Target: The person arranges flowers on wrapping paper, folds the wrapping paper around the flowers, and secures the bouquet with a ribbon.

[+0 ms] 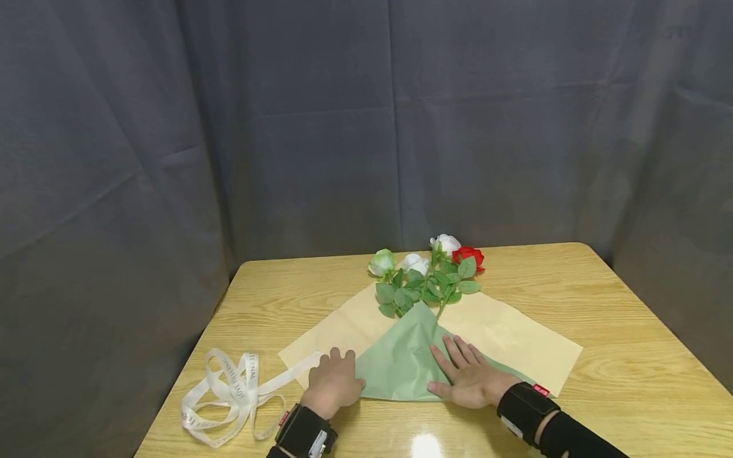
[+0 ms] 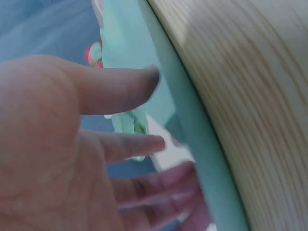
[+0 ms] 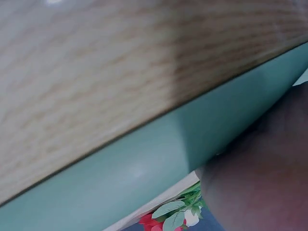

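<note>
The head view looks forward and down from farther back; both close wrist views share the green sheet point(image 1: 395, 366).

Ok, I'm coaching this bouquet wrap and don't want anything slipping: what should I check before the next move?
1. Right hand flat on the green wrapping paper: ok.
2. Four rose heads uncovered by the green sheet: ok.
3. Cream wrapping paper showing out on both sides: ok.
4. Stem ends gathered together: cannot tell, they are out of sight.
5. White printed ribbon laid straight: not ok, it lies in loose loops.
6. Left hand clear of the ribbon: cannot tell, they meet in the head view.
</note>
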Motion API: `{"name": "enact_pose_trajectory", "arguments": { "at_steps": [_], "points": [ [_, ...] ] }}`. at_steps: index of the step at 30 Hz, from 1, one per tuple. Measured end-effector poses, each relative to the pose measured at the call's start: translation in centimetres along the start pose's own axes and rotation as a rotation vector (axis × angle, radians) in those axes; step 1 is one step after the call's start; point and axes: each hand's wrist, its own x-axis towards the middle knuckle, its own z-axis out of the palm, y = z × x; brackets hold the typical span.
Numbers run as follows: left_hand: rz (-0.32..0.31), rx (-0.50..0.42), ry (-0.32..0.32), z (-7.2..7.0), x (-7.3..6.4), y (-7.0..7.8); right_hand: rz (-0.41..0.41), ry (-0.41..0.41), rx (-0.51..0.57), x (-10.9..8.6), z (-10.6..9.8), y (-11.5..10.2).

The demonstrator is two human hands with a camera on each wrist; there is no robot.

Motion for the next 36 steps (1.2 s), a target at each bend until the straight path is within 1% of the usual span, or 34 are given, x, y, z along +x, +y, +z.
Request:
{"name": "enact_pose_trajectory", "arguments": {
  "at_steps": [3,6,9,13,15,18,23,26,30,34,36],
  "points": [
    [-0.092,0.008,0.026,-0.3,-0.5,-0.8,0.003,0.001,0.0,-0.1,-0.1,-0.1],
    [-0.175,0.006,0.032,-0.6,-0.7,-1.8,0.001,0.003,0.0,0.0,0.0,-0.1],
    [-0.222,-0.002,0.029,-0.9,-1.0,-2.6,-0.004,-0.001,0.004,0.0,0.1,-0.1],
    [-0.252,0.0,0.02,-1.3,-1.7,-3.2,-0.007,-0.002,0.02,-0.1,-0.1,-0.3],
    [-0.25,-0.005,0.013,-1.3,-1.9,-3.3,-0.008,0.005,0.025,-0.2,-0.3,-0.3],
    [-0.232,-0.047,0.016,-1.2,-1.8,-3.4,-0.01,0.014,0.025,-0.1,-0.3,-0.3],
    [-0.19,-0.162,0.081,-0.8,-1.4,-3.3,-0.009,0.01,0.018,-0.3,-0.5,-0.5],
    [-0.152,-0.228,0.123,-0.7,-1.2,-3.1,-0.011,0.005,0.025,-0.7,-0.9,-0.8],
    [-0.105,-0.349,0.172,-0.4,-1.0,-2.7,-0.02,-0.007,0.051,-1.1,-1.6,-1.4],
    [-0.083,-0.463,0.205,-0.1,-0.9,-2.4,-0.025,-0.022,0.057,-1.2,-1.7,-1.5],
    [-0.075,-0.495,0.215,-0.1,-1.0,-2.2,-0.024,-0.025,0.052,-1.1,-1.7,-1.6]
  ]
}}
